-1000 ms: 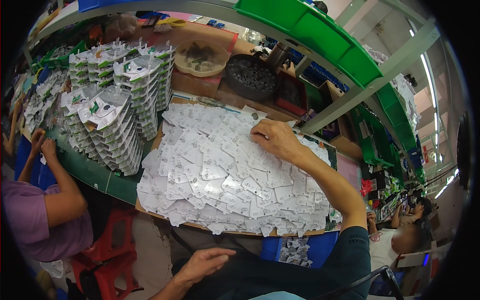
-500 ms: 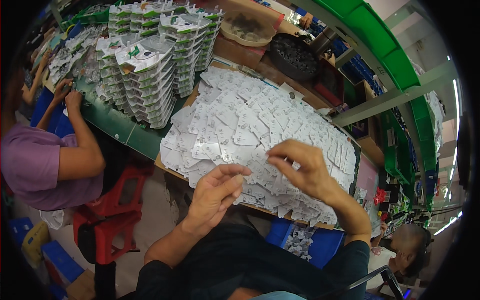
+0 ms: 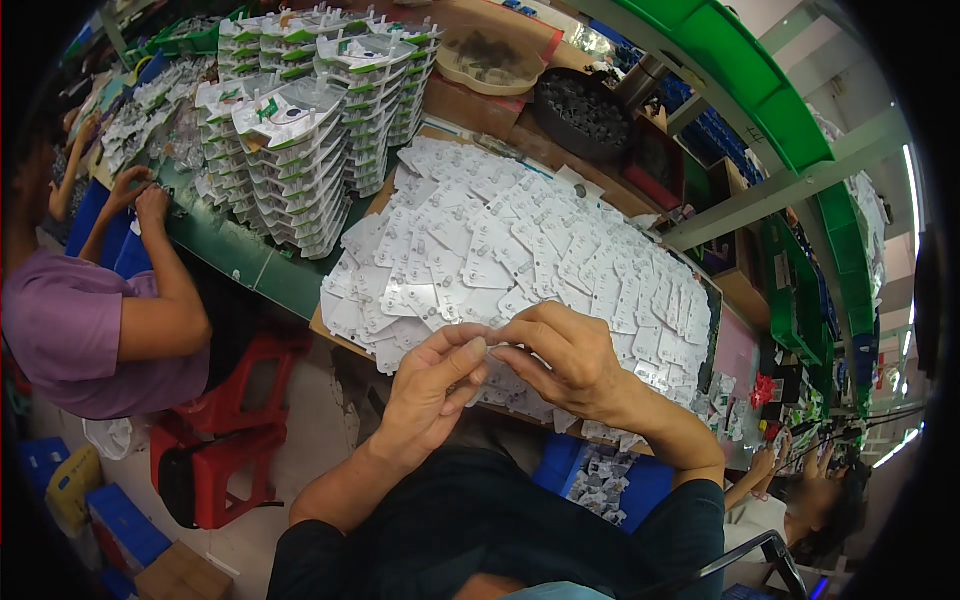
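My left hand [image 3: 432,385] and my right hand [image 3: 572,362] meet at the fingertips above the near edge of a broad spread of flat white plastic pieces [image 3: 500,230]. The fingers of both hands are closed in a pinch. A tiny pale bit shows between the fingertips, too small to name. Beneath the hands, the white pieces overlap one another, many with small clear round parts on them. My hands hide some of the pieces near the front edge.
Tall stacks of white and green plastic housings [image 3: 290,150] stand on the green bench [image 3: 225,235] at left. Behind the pieces are a cream basin [image 3: 490,60] and a black round tray [image 3: 585,115] of dark parts. A co-worker in a purple shirt [image 3: 75,330] sits left, by red stools [image 3: 225,440]. A blue bin [image 3: 640,490] sits below.
My right hand has moved left and slightly down, so its fingertips now meet those of my left hand. The left hand has stayed nearly in place.
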The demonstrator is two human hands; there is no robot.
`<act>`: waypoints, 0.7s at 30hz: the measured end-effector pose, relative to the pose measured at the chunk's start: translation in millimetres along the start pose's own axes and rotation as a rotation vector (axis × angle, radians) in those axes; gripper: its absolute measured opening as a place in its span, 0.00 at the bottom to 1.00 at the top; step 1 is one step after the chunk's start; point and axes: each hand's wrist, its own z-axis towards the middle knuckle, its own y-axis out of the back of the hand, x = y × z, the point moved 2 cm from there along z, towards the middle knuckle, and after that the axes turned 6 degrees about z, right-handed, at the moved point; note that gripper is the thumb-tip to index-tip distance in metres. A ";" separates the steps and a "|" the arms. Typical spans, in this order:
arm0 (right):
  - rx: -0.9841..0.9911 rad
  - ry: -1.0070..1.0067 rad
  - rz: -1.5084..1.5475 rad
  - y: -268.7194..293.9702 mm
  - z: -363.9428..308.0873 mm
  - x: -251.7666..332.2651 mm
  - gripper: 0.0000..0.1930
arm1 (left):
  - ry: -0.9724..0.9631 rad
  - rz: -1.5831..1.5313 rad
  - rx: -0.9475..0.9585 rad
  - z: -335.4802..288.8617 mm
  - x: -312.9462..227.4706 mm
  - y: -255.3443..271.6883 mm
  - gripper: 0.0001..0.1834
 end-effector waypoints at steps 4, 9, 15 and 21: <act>-0.015 -0.022 0.043 -0.1 1.4 -4.2 0.12 | 0.017 -0.020 -0.013 3.3 -1.4 -2.7 0.12; -0.002 -0.062 0.063 3.8 2.4 -7.5 0.10 | 0.030 -0.029 0.002 8.8 -0.9 -4.6 0.11; -0.052 -0.158 0.028 43.2 7.7 -40.9 0.06 | 0.130 -0.094 -0.002 -7.3 -5.8 5.0 0.11; -0.259 -0.519 -0.104 113.2 16.2 -166.1 0.08 | 0.337 -0.193 -0.155 -57.2 8.3 36.7 0.14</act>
